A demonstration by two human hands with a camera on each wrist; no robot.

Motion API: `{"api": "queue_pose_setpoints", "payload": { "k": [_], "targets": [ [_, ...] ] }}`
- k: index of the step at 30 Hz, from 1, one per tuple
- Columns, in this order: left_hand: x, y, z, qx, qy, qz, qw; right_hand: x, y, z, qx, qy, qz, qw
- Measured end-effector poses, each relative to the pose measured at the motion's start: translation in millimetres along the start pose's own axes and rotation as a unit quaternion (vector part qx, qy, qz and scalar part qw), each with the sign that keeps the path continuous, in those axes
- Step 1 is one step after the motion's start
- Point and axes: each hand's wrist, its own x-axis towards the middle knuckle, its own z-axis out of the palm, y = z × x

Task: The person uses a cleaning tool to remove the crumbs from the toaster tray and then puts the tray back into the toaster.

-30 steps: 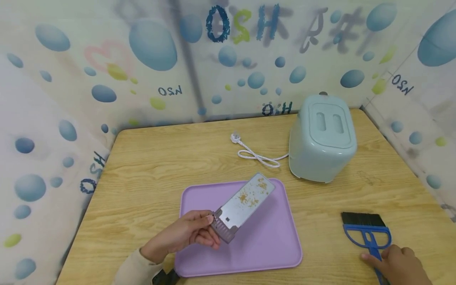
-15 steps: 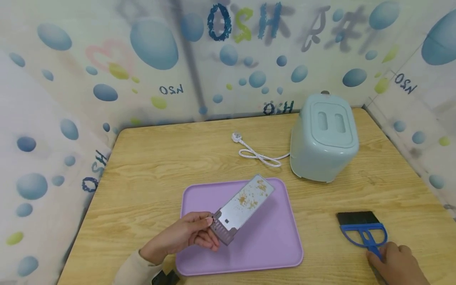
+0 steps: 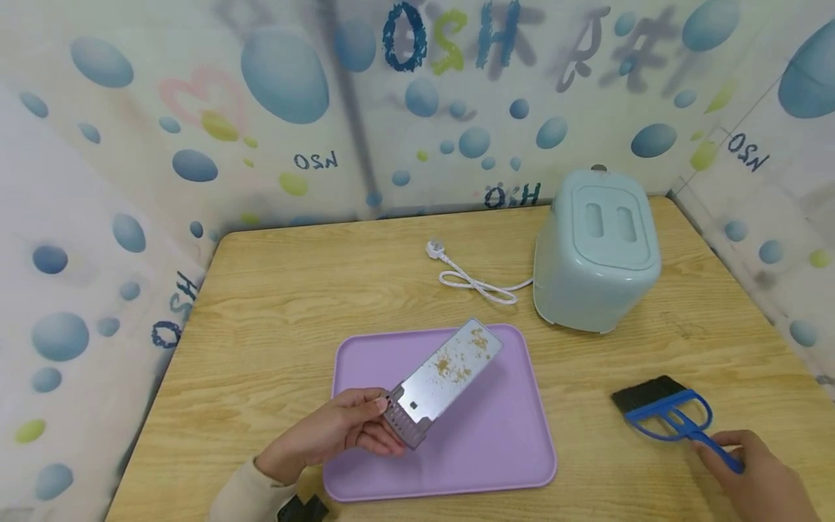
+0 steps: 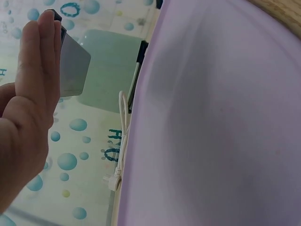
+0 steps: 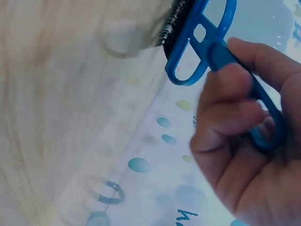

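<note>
In the head view my left hand (image 3: 329,433) pinches the grey-brown handle end of a metal crumb tray (image 3: 451,362) between thumb and fingers. Tan crumbs are scattered toward its far end. It is held slanted above a lilac plastic tray (image 3: 496,449). The left wrist view shows the metal end of the crumb tray (image 4: 74,68) past my fingers (image 4: 47,52). Over at the right, my right hand (image 3: 759,471) grips the handle of a blue brush (image 3: 681,422) with black bristles. In the right wrist view, fingers curl round the handle of the brush (image 5: 214,52).
A pale green toaster (image 3: 596,254) with a lidded top stands at the back right of the wooden table (image 3: 293,290). Its white cord (image 3: 479,286) and plug lie to its left. Patterned walls (image 3: 417,145) close in the back and both sides.
My right hand has shifted its grip along the brush handle, and the brush has turned so its bristles point more to the left, lifted. The left hand and crumb tray have stayed nearly still.
</note>
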Motion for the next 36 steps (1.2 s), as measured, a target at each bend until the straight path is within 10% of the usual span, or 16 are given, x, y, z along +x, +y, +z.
{"api": "queue_pose_setpoints", "payload": {
  "k": [26,36],
  "targets": [
    [-3.8,-4.0,0.9,0.027,-0.006,0.017,0.9995,-6.0,-11.1,-16.3,0.188,0.111,0.039,0.9752],
    [-6.4,-4.7,0.0,0.035,-0.009,0.014,0.9992,-19.6,-24.0,-20.6,0.321,0.230,-0.088,0.9147]
  ]
}}
